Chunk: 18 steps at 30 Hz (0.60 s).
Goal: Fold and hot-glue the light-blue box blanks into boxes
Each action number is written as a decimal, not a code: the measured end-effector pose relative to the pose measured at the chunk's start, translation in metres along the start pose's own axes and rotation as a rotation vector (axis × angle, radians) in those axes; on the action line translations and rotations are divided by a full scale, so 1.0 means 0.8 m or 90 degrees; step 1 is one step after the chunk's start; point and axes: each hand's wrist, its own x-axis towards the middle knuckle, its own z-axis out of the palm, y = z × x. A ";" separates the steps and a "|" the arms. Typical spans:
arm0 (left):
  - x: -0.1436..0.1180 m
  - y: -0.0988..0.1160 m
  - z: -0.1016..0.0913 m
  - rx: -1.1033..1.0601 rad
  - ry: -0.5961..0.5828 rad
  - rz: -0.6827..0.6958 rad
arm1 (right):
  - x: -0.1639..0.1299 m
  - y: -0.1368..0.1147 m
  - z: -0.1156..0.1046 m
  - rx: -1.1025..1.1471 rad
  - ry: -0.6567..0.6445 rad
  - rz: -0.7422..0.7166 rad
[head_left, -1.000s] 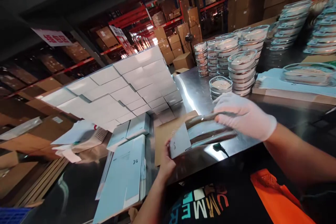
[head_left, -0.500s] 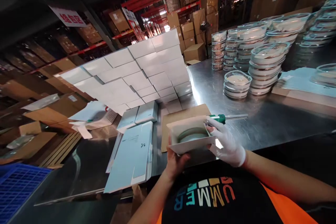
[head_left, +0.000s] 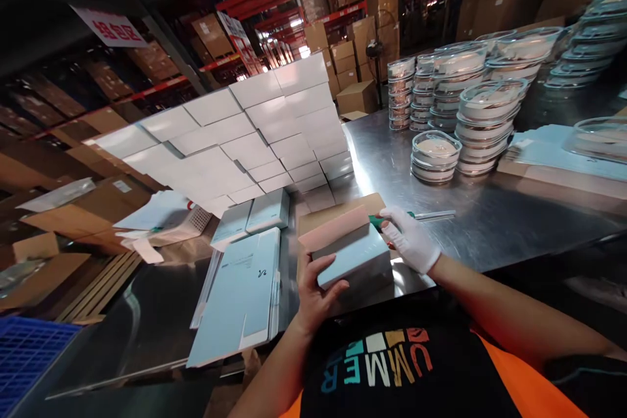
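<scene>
A white cardboard box (head_left: 356, 261), tilted, is at the table's front edge, with a raised pinkish-looking flap (head_left: 337, 227) along its far side. Bare, my left hand (head_left: 318, 287) wraps the box's left end, its thumb and fingers on the near panel. My right hand (head_left: 411, 238), in a white glove, is closed at the box's right end, its fingertips partly hidden. Behind it lies a green-handled tool (head_left: 376, 221) with a long pale shaft. Brown cardboard (head_left: 375, 202) lies under the box. What is inside the box is hidden.
Left of the box lie flat white cartons (head_left: 240, 294) and two closed boxes (head_left: 268, 210). A wall of stacked white boxes (head_left: 245, 134) stands behind. Stacks of clear-lidded round containers (head_left: 490, 124) stand on the metal table (head_left: 470, 209)'s right side. A blue crate (head_left: 34, 356) is at lower left.
The box has turned so its open side, where a round item showed, now faces away and its near panel faces up. My left hand has shifted onto that panel.
</scene>
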 end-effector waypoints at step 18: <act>0.063 -0.024 0.031 -0.057 0.094 -0.125 | 0.004 0.096 -0.114 -0.146 0.132 0.307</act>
